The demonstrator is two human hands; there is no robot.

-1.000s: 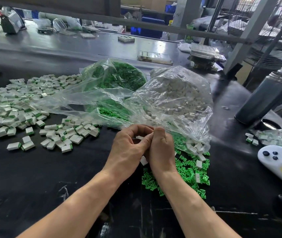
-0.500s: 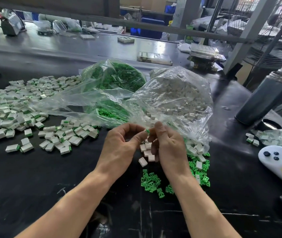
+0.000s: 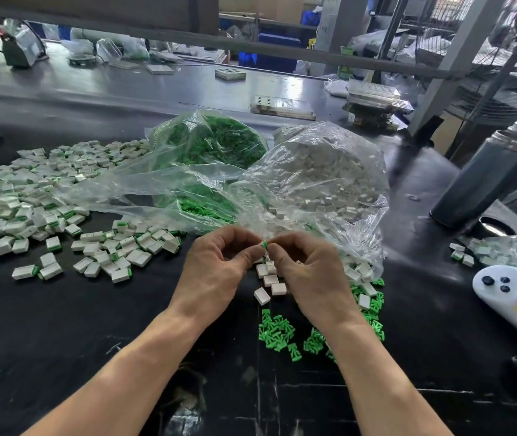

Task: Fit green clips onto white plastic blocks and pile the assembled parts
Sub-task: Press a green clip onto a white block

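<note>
A clip (image 3: pixel 264 244) and a small white block, partly hidden by the fingertips, are pinched between the left hand (image 3: pixel 216 272) and the right hand (image 3: pixel 309 278), whose thumbs and forefingers are curled together around the piece above the table (image 3: pixel 62 341). Whether the clip is fully seated cannot be told. Just below and between the hands, a few loose blocks (image 3: pixel 269 283) are lying on the table. Below the right hand, near its wrist, loose clips (image 3: pixel 277 332) are scattered, and more are seen to that hand's right. Directly beyond the right hand a clear bag of blocks (image 3: pixel 323 177) is lying open, its mouth touching the table beside the fingers. Beyond the left hand a bag of clips (image 3: pixel 216 146) is set against it. Far to the left of the left hand the pile (image 3: pixel 30 202) of assembled parts is spread out. Well to the right of the right hand a white device (image 3: pixel 508 291) and a grey bottle (image 3: pixel 483 174) are placed.
</note>
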